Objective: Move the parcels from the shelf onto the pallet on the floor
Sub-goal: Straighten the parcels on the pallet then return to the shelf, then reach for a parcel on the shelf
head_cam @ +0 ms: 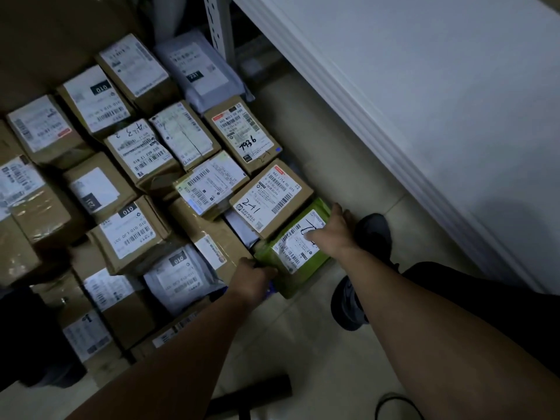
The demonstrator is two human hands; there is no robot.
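Observation:
A green parcel (281, 268) with a white label lies at the near right edge of a floor stack of parcels. My left hand (253, 275) grips its near left corner. My right hand (335, 227) holds its far right side, with the thumb on the label. Several brown boxes with shipping labels fill the stack, among them one marked 2-41 (269, 198) right behind the green parcel and one marked 1936 (242, 134) further back. The pallet itself is hidden under the parcels.
A white shelf board (424, 86) runs diagonally across the upper right, with a perforated upright (218, 22) at the top. My dark shoes (374, 234) stand on pale floor tiles to the right of the stack. A dark tube (251, 395) lies on the floor near me.

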